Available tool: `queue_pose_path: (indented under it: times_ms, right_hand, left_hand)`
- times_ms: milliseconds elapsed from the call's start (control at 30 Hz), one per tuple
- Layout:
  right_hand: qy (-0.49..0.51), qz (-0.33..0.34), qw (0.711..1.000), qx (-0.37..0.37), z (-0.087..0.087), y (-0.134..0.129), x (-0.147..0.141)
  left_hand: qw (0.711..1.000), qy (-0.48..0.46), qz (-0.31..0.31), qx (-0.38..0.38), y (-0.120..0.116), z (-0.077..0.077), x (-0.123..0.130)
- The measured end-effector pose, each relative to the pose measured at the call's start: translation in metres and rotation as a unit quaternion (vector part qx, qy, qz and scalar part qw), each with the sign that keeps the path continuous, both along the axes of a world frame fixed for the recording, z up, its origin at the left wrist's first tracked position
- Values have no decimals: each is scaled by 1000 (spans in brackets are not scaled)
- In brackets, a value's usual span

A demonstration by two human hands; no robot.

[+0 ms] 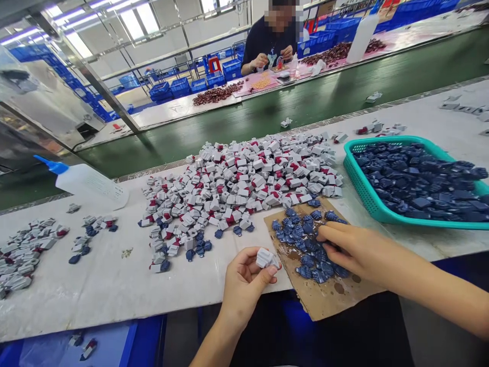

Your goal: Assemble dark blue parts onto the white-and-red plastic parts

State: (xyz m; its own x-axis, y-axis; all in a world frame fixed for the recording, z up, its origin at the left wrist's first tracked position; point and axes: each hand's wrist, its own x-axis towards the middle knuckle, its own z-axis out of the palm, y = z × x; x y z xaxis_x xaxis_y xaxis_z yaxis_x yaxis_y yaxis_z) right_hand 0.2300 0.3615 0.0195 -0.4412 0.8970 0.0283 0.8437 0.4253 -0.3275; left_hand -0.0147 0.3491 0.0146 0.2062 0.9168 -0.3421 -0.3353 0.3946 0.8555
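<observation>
My left hand (246, 278) grips a light grey plastic part (266, 258) between thumb and fingers, just left of the cardboard. Over the brown cardboard sheet (326, 303), my right hand (340, 247) reaches down into dark blue parts (296, 229) that lie wet on it. Its fingertips are pressed together among these parts, and what they hold, if anything, is hidden. Behind both hands spreads a large heap of grey and dark red parts (244, 178), with some blue pieces along its near edge.
A teal basket (367, 201) full of dark blue parts stands at the right. At the left are a white bottle (91, 186) and a smaller grey heap (26, 250). Beyond the table runs a green belt (260, 109), with a person (269, 46) seated across it.
</observation>
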Motion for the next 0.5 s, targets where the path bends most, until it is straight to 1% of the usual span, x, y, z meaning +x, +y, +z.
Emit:
queue_pose_path:
  times_ms: [67, 133, 233, 300, 367, 433, 500]
  right_hand:
    - [-10, 6, 1000, 17, 1, 0, 0]
    - [-9, 28, 999, 35, 5, 1, 1]
    - [10, 41, 999, 33, 18, 0, 0]
    - [58, 20, 998, 26, 29, -3, -7]
    - [139, -8, 990, 23, 38, -9, -20]
    - [221, -27, 974, 30, 44, -16, -35]
    - [272, -35, 961, 41, 46, -23, -49]
  left_hand:
    - [1000, -7, 10, -9, -1, 1, 3]
    - [1000, -14, 14, -18, -2, 3, 5]
    - [999, -33, 29, -24, -5, 8, 8]
    - [997, -46, 55, -26, -7, 12, 10]
    - [995, -57, 75, -30, -9, 16, 13]
    - [994, -70, 76, -32, -10, 20, 14]
    - [994, -84, 70, -30, -11, 22, 15]
